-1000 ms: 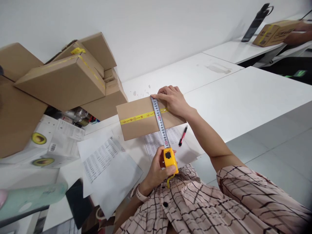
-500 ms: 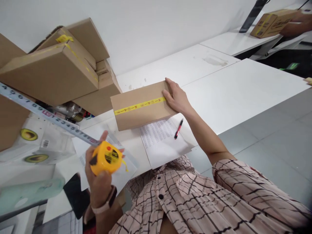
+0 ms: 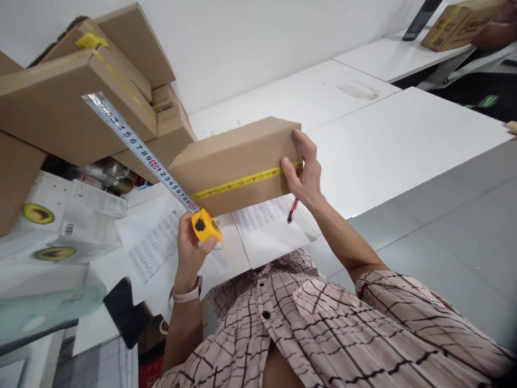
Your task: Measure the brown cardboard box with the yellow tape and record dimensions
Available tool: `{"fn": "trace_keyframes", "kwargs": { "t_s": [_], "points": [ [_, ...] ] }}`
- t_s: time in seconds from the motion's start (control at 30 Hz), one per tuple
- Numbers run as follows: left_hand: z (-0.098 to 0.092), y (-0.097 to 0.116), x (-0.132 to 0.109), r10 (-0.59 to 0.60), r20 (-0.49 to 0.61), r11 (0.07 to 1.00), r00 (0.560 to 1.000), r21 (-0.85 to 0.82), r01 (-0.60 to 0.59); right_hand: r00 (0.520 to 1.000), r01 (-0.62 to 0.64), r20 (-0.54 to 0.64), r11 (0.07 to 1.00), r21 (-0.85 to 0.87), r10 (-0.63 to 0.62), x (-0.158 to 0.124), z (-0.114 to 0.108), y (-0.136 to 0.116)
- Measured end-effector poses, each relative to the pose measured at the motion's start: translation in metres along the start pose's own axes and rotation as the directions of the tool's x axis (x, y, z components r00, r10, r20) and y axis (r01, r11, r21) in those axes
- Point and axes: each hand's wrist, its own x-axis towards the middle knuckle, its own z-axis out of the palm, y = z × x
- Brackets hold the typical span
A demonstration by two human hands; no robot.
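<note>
My left hand (image 3: pixel 189 253) grips the tape measure (image 3: pixel 207 225), thumb along the near side of its rounded yellow case, which carries black parts. From there the blade (image 3: pixel 139 148) runs out stiff and straight, up and to the left of that hand, silvery with black numerals and the tens set in red; it crosses the view of the box's left end, though I cannot tell whether they touch. My right hand (image 3: pixel 309 172) clasps the right end of the cardboard box (image 3: pixel 238 156), thumb on its near face and fingers round the end. The box, lying between my hands, is long, plain brown and tilted, with a yellow strip (image 3: pixel 238 183) marked in red along its length. Just below my right hand lie a red-and-black pen (image 3: pixel 293 210) and a printed sheet (image 3: pixel 274 242); more papers (image 3: pixel 149 253) spread left of my left hand. Farther out, beyond the blade's tip, large cartons (image 3: pixel 52 108) are stacked.
</note>
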Motion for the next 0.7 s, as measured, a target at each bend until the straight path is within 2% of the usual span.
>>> {"fn": "trace_keyframes", "kwargs": {
  "t_s": [0.1,0.23,0.37,0.47,0.53,0.6,0.7],
  "points": [
    [-0.002,-0.019,0.002,-0.038,0.000,0.997,0.999,0.072,0.038,0.997,0.058,-0.060,0.998,0.036,-0.056,-0.017,0.023,0.023],
    [0.001,-0.034,0.005,-0.130,0.019,0.985,0.991,0.118,0.127,1.000,-0.022,-0.020,0.999,0.039,0.023,-0.037,0.048,0.052],
    [0.007,-0.020,0.002,-0.146,0.001,0.955,0.989,0.263,0.141,0.992,-0.123,0.031,0.992,0.004,0.123,-0.049,0.044,0.048],
    [0.008,0.002,-0.010,-0.068,-0.017,0.877,0.998,0.475,0.067,0.979,-0.195,-0.056,0.981,0.010,0.195,-0.049,0.024,0.029],
    [0.009,0.016,-0.021,-0.040,0.048,0.800,0.998,0.600,0.003,0.957,-0.243,-0.145,0.968,0.063,0.250,-0.046,0.006,0.013],
    [0.012,0.024,-0.032,-0.077,0.201,0.740,0.977,0.668,-0.079,0.947,-0.271,-0.133,0.950,0.154,0.292,-0.042,-0.012,-0.003],
    [0.024,0.028,-0.042,-0.174,0.452,0.706,0.875,0.677,-0.209,0.955,-0.278,-0.015,0.911,0.305,0.297,-0.035,-0.031,-0.025]
  ]
}}
